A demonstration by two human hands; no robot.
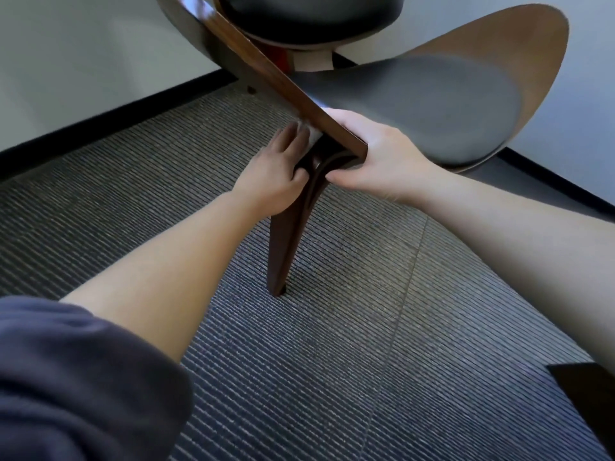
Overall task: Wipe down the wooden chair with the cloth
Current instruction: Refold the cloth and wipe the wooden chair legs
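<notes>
The wooden chair [266, 66] has a dark brown frame, a black seat cushion [416, 101] and a black back cushion [312, 11]. Its front leg [286, 247] stands on the carpet at the middle of the view. My right hand [376, 158] grips the front tip of the wooden seat rail, fingers over the top and thumb underneath. My left hand [276, 171] is under the rail beside the leg's top, its straight fingers pressing a pale cloth [312, 133] against the wood. Only a small patch of the cloth shows.
Striped grey carpet [332, 361] covers the floor. A white wall with a black baseboard [100, 124] runs behind and to the left of the chair, and another wall stands at the right. A dark object [585, 384] lies at the lower right.
</notes>
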